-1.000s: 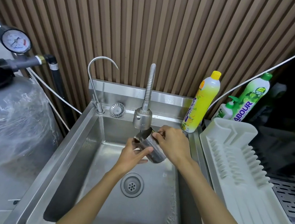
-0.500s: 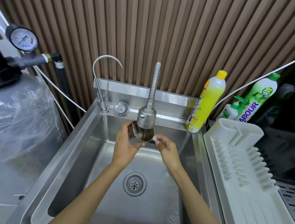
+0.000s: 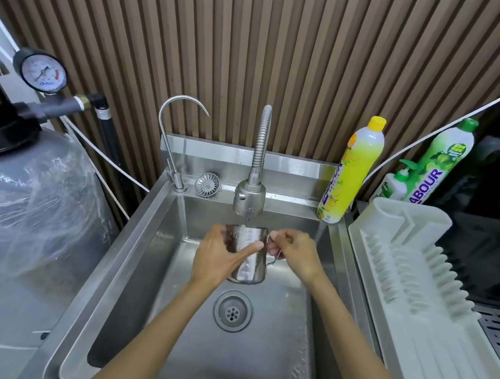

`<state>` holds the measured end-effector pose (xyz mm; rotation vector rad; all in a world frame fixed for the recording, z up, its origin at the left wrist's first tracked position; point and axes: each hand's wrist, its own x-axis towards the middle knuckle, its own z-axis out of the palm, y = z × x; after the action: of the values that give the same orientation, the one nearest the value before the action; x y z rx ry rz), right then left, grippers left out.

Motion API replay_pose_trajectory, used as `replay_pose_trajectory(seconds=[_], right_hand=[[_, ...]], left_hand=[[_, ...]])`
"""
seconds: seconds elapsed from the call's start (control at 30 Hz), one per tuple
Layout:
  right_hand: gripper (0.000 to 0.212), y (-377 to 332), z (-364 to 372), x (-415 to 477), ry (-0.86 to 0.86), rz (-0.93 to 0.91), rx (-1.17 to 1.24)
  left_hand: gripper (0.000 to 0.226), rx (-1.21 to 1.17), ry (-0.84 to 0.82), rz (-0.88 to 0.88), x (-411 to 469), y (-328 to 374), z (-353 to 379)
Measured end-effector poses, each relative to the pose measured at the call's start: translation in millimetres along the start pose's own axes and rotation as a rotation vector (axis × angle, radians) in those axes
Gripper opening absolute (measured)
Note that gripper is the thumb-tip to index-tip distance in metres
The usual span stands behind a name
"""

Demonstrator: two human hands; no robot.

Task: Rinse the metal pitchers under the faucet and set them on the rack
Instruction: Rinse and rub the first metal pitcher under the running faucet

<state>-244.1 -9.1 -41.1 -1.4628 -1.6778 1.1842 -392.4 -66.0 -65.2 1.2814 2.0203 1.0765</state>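
The shiny steel pitcher (image 3: 248, 256) stands upright between both hands, just under the faucet (image 3: 248, 200), with measuring marks down its side. The left hand (image 3: 219, 257) wraps its body; the right hand (image 3: 295, 254) pinches its thin handle.

The green bottle (image 3: 441, 174) reads "ABOUR" in purple letters; the yellow bottle (image 3: 352, 173) bears similar blue lettering, hardly legible.

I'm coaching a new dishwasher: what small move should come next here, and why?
Probably tip the pitcher to empty it into the sink: it stands upright under the faucet, left hand round its body, right hand pinching its handle, and the rack lies on the right.
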Motion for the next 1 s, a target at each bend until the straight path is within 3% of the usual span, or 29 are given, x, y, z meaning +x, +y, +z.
replay_pose_trajectory(seconds=[0.13,0.27,0.33,0.47,0.6,0.7,0.83,1.0], right_hand=[[0.029,-25,-18,2,0.025,-0.149,-0.409],[0.018,-40,-17,-4,0.107,-0.288,-0.558],[0.015,-41,-16,-5,0.133,-0.329,-0.564],[0.014,-34,-12,-7,0.074,-0.308,-0.37],[0.012,-14,-6,-2,0.005,-0.183,0.032],[0.012,5,1,3,-0.076,-0.007,0.297],[0.015,27,15,1,-0.202,0.086,0.663],[0.017,38,19,-3,-0.245,0.104,0.816]], left_hand=[[0.069,-0.258,-0.061,-0.137,-4,-5,20],[0.056,-0.394,-0.148,-0.134,1,-4,35],[0.062,-0.421,-0.135,-0.104,6,1,37],[0.066,-0.491,-0.015,-0.105,12,6,31],[0.074,-0.513,0.084,-0.007,15,0,23],[0.077,-0.315,0.141,0.123,10,-4,14],[0.075,-0.108,0.139,0.276,-2,-7,0],[0.074,0.095,0.103,0.341,-7,-3,-16]])
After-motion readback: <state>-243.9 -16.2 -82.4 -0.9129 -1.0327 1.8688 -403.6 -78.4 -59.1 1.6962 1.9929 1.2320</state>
